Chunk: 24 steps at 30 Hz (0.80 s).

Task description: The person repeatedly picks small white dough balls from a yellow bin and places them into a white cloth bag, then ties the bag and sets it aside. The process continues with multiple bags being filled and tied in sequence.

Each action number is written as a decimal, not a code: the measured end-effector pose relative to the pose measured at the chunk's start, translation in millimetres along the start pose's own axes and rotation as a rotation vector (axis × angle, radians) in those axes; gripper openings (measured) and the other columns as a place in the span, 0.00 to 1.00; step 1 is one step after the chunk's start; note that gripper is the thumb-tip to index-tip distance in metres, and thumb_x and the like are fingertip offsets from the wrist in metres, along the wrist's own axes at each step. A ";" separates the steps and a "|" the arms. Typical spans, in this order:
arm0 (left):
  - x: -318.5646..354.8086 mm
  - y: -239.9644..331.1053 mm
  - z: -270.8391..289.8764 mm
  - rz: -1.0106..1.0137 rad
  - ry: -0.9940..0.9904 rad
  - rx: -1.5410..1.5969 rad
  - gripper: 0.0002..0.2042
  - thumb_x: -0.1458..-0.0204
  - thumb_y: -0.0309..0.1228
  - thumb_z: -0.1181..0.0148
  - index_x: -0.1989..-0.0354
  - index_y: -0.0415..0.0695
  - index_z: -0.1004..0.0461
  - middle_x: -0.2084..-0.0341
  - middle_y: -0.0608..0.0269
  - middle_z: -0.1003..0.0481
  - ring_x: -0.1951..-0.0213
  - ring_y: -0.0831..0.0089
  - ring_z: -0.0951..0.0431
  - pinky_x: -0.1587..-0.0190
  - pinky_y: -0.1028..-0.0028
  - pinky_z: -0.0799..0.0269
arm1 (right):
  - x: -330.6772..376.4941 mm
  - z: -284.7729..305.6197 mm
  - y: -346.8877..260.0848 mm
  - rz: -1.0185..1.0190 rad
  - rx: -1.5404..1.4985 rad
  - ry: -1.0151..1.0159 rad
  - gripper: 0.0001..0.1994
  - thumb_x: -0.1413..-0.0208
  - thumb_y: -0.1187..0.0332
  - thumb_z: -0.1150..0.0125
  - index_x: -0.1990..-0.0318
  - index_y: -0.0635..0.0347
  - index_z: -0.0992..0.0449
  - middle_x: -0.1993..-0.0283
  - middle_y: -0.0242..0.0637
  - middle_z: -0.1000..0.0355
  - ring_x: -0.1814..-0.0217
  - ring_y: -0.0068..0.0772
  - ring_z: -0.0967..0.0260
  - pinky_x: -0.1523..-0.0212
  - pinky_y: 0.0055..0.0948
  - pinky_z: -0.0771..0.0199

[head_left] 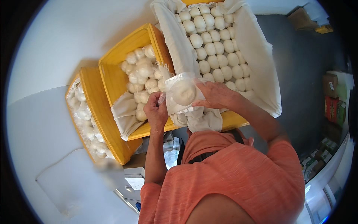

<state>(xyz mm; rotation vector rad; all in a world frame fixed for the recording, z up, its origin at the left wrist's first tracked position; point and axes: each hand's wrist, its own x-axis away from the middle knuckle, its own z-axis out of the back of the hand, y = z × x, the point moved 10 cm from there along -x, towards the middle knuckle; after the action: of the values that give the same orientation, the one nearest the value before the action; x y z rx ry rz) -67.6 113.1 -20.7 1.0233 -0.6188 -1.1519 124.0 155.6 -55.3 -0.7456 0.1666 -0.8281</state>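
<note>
A round white bun (184, 93) lies inside a clear plastic bag (172, 83) between my two hands, in front of my chest. My left hand (156, 111) pinches the bag's left side, with some bunched film showing at the fingertips. From the right, my right hand (217, 95) grips the bag beside the bun, thumb below and fingers above. Beyond it stands a yellow crate lined with white cloth (257, 48), holding rows of bare white buns (218, 47). To its left, a second yellow crate (112, 67) holds bagged buns (144, 71) in a loose heap.
Another yellow crate (102, 115) with bagged buns (84, 112) stands at the far left, near a white wall (78, 30). A crumpled cloth (205, 118) hangs over the near crate edge. Boxes (330, 87) line the right side, beyond the dark floor (298, 74).
</note>
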 end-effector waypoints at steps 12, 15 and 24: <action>27.1 36.2 49.2 0.192 -0.413 0.464 0.09 0.45 0.29 0.53 0.71 0.37 0.29 0.71 0.60 0.26 0.72 0.76 0.30 0.60 0.75 0.34 | 33.9 53.3 -156.8 0.748 0.463 0.278 0.07 0.60 0.70 0.38 0.77 0.57 0.32 0.84 0.29 0.38 0.77 0.28 0.38 0.67 0.30 0.38; 43.0 73.3 44.3 0.181 -0.558 0.606 0.12 0.45 0.27 0.56 0.61 0.35 0.27 0.63 0.56 0.25 0.66 0.74 0.25 0.57 0.72 0.32 | 25.0 75.3 -162.2 0.501 0.004 0.424 0.11 0.54 0.66 0.35 0.74 0.59 0.32 0.83 0.30 0.35 0.77 0.23 0.36 0.71 0.27 0.38; 48.1 57.4 56.6 0.094 -0.520 0.537 0.06 0.44 0.23 0.51 0.62 0.36 0.28 0.68 0.62 0.27 0.68 0.78 0.26 0.65 0.81 0.31 | 0.0 -7.0 -172.0 -0.102 -1.331 -0.110 0.24 0.50 0.72 0.37 0.46 0.62 0.38 0.70 0.31 0.30 0.81 0.14 0.43 0.82 0.14 0.44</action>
<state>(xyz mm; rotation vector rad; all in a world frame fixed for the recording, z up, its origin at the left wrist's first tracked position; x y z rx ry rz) -74.1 52.5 50.7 1.1249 -1.4322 -1.2021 16.6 75.8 53.0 -2.0514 0.6089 -0.7005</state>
